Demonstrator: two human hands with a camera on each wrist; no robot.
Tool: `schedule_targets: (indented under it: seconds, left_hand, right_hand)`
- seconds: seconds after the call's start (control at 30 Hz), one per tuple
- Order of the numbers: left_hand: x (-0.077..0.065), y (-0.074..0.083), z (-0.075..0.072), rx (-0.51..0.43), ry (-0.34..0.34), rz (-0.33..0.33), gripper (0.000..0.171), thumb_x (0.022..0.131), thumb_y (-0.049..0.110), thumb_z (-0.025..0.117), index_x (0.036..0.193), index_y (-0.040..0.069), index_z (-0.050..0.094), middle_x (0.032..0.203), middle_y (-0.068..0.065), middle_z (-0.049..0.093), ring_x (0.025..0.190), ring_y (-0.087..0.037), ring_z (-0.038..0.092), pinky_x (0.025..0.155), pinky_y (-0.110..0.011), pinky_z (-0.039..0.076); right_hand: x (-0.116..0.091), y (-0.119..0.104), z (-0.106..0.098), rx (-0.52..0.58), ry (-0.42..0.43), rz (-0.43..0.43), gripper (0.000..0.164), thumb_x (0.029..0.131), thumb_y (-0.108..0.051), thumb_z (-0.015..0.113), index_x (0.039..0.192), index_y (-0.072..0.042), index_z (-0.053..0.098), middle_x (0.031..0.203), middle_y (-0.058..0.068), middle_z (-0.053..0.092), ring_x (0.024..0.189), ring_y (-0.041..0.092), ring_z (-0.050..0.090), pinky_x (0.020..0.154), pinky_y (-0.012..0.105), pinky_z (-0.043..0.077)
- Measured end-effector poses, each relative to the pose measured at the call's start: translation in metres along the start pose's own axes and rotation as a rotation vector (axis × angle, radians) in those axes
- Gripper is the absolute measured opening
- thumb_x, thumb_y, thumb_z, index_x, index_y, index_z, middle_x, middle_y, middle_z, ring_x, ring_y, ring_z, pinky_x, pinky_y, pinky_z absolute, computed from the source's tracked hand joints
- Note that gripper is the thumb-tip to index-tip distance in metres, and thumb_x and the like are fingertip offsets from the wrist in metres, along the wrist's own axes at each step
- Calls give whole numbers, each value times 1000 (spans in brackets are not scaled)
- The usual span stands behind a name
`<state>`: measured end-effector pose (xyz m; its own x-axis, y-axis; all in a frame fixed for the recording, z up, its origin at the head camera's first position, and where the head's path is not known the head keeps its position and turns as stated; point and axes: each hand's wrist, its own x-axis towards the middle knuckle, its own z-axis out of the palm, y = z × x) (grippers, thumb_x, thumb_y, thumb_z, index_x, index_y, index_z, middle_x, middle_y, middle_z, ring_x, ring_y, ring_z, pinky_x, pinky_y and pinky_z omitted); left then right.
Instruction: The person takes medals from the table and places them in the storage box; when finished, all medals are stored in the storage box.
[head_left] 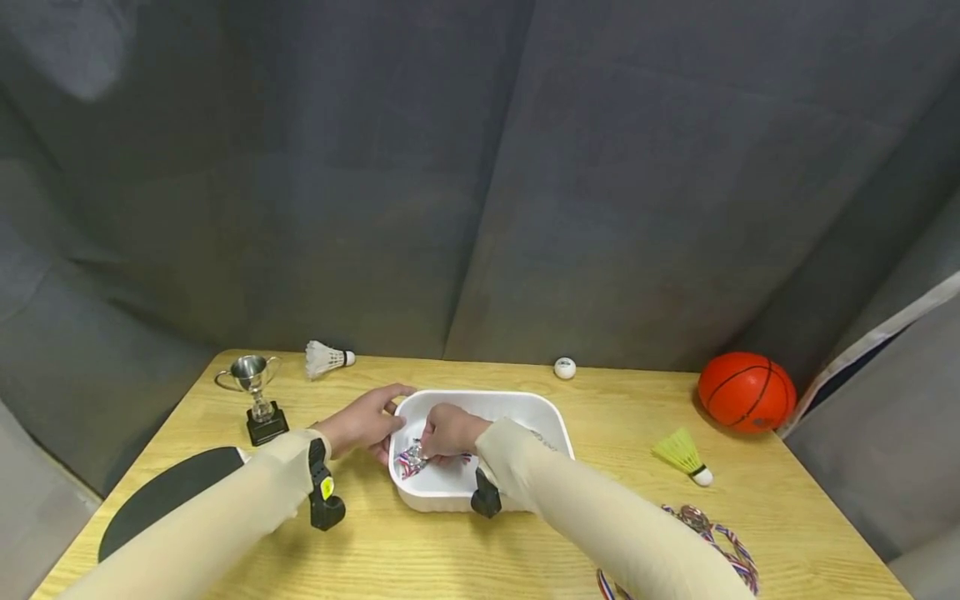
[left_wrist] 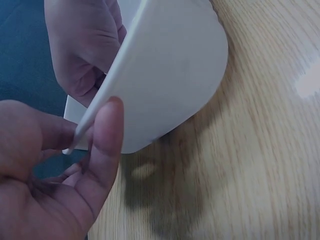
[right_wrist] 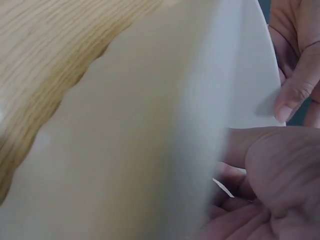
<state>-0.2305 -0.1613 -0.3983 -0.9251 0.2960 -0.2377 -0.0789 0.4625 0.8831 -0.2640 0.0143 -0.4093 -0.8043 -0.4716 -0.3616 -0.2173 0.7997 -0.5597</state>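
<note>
My left hand (head_left: 369,423) pinches the left end of a white plastic tub (head_left: 558,417). In the left wrist view, the thumb and fingers of that left hand (left_wrist: 55,175) lie on either side of the rim (left_wrist: 112,75). Inside the tub, my right hand (head_left: 452,429) has its fingers curled at a silver medal (head_left: 415,454) with a red, white and blue ribbon. The tub's wall (right_wrist: 125,125) covers much of the right wrist view and hides what that right hand (right_wrist: 280,170) grips. Another shiny medal (head_left: 542,437) lies at the tub's right side, partly behind my sleeve.
On the wooden table stand a small trophy cup (head_left: 259,400), a white shuttlecock (head_left: 327,359), a white ball (head_left: 565,367), a red basketball (head_left: 747,392) and a yellow shuttlecock (head_left: 684,457). A black paddle (head_left: 165,496) lies at left, and medals with ribbons (head_left: 697,521) at front right.
</note>
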Motion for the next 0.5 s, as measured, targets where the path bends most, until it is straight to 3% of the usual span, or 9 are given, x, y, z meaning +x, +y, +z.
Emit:
schedule_targets:
  seconds: [0.13, 0.23, 0.37, 0.5]
  left_hand:
    - [0, -1, 2, -8, -1, -7, 54, 106, -1, 49, 159, 6, 39, 126, -29, 56, 62, -16, 61, 50, -28, 63]
    - [0, -2, 2, -13, 4, -3, 55, 106, -1, 49, 159, 6, 38, 125, -29, 57, 61, -15, 61, 51, -28, 64]
    - [1, -2, 1, -8, 5, 1, 56, 105, -1, 49, 159, 5, 37, 125, -29, 58, 61, -16, 61, 54, -33, 67]
    - [1, -1, -1, 5, 4, -9, 55, 106, 0, 49, 159, 7, 38, 127, -29, 57, 63, -17, 63, 56, -35, 67]
  right_hand:
    - [4, 3, 1, -104, -19, -17, 21, 94, -9, 75, 75, -9, 64, 65, 1, 65, 56, 9, 56, 43, 17, 43]
    - [4, 1, -4, -143, -28, -36, 18, 94, -8, 73, 78, -8, 66, 68, 3, 69, 59, 9, 59, 46, 17, 46]
    - [-6, -6, -15, -114, -58, -58, 11, 98, -4, 68, 88, -2, 69, 81, 14, 76, 66, 14, 64, 50, 20, 47]
    - [-16, -5, -29, -64, -67, -130, 10, 102, -3, 63, 101, 4, 70, 89, 19, 77, 69, 16, 66, 58, 30, 59]
